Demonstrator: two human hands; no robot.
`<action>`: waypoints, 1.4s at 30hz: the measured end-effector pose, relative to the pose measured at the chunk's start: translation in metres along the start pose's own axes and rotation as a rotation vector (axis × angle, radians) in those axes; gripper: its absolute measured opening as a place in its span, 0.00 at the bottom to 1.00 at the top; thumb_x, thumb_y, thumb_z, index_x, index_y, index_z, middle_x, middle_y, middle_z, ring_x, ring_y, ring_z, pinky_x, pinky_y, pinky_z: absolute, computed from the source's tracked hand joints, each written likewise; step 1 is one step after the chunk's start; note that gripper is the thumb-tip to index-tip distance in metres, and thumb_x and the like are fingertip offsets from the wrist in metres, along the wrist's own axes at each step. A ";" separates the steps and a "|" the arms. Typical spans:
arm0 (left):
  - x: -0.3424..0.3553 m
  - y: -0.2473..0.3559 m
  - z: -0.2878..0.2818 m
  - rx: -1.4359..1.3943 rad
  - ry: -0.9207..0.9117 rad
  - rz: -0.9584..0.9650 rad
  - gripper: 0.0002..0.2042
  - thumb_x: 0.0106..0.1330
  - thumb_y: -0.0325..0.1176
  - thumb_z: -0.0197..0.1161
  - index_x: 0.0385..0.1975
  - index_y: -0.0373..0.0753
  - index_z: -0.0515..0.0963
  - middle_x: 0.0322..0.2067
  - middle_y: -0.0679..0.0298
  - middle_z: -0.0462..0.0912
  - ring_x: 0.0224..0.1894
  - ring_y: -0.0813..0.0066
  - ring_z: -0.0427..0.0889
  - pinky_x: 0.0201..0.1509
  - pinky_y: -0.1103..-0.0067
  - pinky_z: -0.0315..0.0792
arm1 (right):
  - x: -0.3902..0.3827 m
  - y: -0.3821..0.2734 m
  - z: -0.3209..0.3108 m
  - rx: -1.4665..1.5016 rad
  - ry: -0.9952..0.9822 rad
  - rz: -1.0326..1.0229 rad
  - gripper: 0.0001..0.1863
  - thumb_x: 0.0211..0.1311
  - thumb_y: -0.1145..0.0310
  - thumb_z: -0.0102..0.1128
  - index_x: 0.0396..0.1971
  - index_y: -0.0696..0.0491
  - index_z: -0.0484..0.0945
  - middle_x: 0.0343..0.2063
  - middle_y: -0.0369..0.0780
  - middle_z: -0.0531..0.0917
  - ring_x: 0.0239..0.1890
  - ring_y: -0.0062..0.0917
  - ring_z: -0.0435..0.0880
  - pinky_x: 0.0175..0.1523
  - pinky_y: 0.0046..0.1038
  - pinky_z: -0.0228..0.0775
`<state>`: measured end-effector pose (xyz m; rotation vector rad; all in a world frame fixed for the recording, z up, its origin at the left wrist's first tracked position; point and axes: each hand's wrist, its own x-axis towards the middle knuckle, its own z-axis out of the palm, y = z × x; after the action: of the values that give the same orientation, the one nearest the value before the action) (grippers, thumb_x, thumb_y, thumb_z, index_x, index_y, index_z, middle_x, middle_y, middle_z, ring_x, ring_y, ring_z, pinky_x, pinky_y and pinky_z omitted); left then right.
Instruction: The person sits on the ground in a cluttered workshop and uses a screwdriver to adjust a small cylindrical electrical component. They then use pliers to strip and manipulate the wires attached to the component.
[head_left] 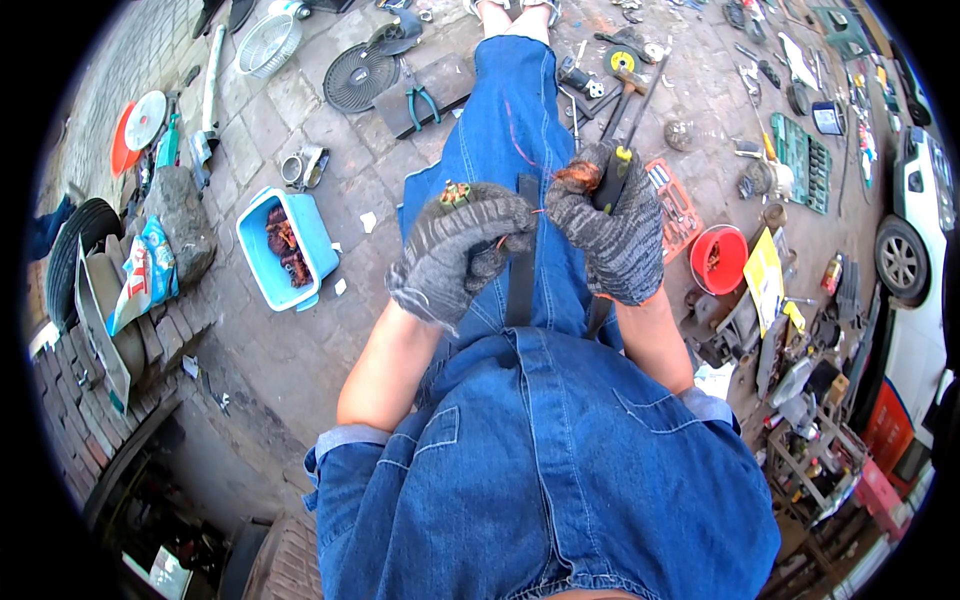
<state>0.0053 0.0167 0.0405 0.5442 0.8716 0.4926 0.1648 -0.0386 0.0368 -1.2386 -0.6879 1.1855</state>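
Head view: left hand (468, 240) is curling around a brassy part (455, 194), right hand (610, 222) gripping a tool (624, 155) and coppery bundle (580, 178); gloves (425, 265) are partly hiding all three.

From the head, one wide fisheye looks down, close over the torso (545, 450)
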 end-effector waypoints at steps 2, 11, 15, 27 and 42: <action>0.009 -0.012 -0.013 -0.244 -0.122 -0.139 0.06 0.55 0.29 0.57 0.27 0.32 0.72 0.14 0.64 0.70 0.09 0.83 0.62 0.09 0.86 0.55 | 0.001 0.009 -0.007 -0.044 -0.079 -0.140 0.18 0.43 0.81 0.63 0.36 0.54 0.68 0.32 0.35 0.74 0.34 0.19 0.75 0.41 0.22 0.71; 0.007 -0.015 0.000 -0.154 -0.109 -0.120 0.09 0.58 0.32 0.57 0.31 0.32 0.74 0.19 0.63 0.74 0.11 0.86 0.63 0.11 0.89 0.54 | 0.001 0.013 -0.015 -0.026 -0.025 -0.140 0.17 0.42 0.81 0.64 0.34 0.55 0.69 0.30 0.36 0.75 0.32 0.18 0.75 0.39 0.21 0.71; 0.000 -0.003 0.005 0.016 -0.053 -0.098 0.09 0.57 0.34 0.61 0.33 0.36 0.78 0.23 0.67 0.79 0.15 0.90 0.68 0.14 0.92 0.58 | 0.004 0.015 -0.021 -0.242 0.006 -0.087 0.19 0.44 0.78 0.65 0.37 0.54 0.68 0.31 0.35 0.75 0.34 0.19 0.76 0.40 0.22 0.72; -0.002 -0.006 0.008 0.611 0.172 0.430 0.07 0.53 0.32 0.65 0.30 0.37 0.80 0.21 0.66 0.78 0.19 0.82 0.73 0.20 0.85 0.65 | 0.012 0.016 -0.024 0.437 0.018 0.207 0.11 0.54 0.67 0.57 0.35 0.55 0.72 0.25 0.34 0.78 0.16 0.09 0.66 0.18 0.11 0.55; -0.006 0.002 -0.010 1.625 0.050 1.202 0.15 0.45 0.32 0.66 0.36 0.46 0.79 0.30 0.63 0.80 0.29 0.67 0.80 0.29 0.74 0.73 | 0.007 0.011 -0.021 -0.395 -0.262 0.145 0.13 0.50 0.62 0.62 0.29 0.56 0.75 0.22 0.34 0.76 0.20 0.15 0.71 0.25 0.18 0.63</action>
<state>-0.0062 0.0174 0.0399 2.6306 0.7654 0.7848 0.1825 -0.0399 0.0203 -1.4926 -1.0797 1.3913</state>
